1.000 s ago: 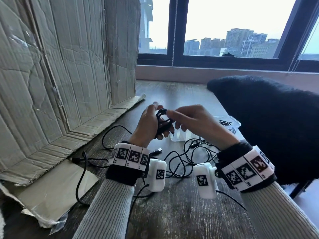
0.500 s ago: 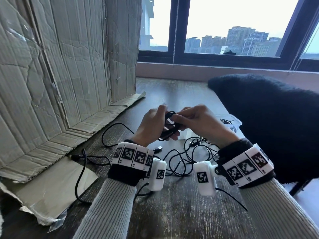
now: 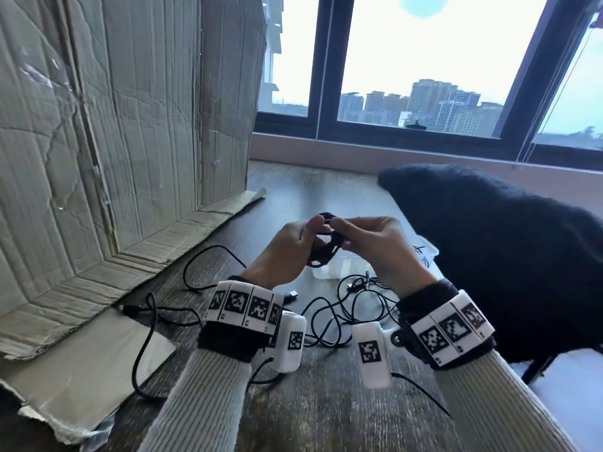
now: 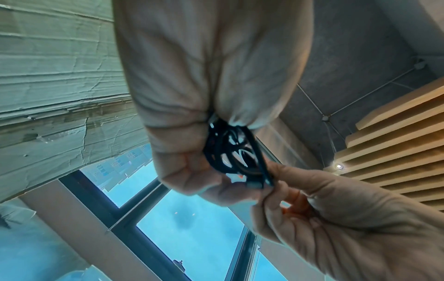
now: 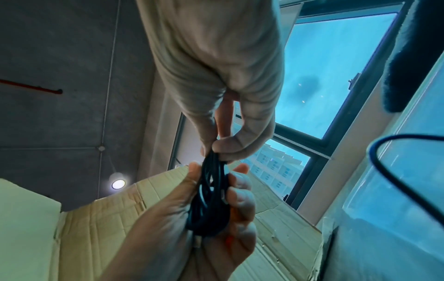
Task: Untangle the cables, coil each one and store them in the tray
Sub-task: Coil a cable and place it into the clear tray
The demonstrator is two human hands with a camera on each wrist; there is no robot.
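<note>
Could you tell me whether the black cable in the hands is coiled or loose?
Coiled: the black cable forms stacked loops gripped by both hands.

Loose cables (image 3: 329, 308) on table (image 3: 326, 412), tray (image 3: 424, 252) apparently behind

Creased cardboard sheets (image 3: 130, 125) stand at the left of the dark wooden worktop (image 3: 326, 412), a black fuzzy garment (image 3: 505, 256) lies at right, and a window (image 3: 424, 60) shows city towers.

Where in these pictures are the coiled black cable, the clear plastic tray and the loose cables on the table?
coiled black cable (image 3: 323, 252), head view, on its lower loops.
clear plastic tray (image 3: 429, 251), head view, on its right rim.
loose cables (image 3: 326, 318), head view, on one loop.
</note>
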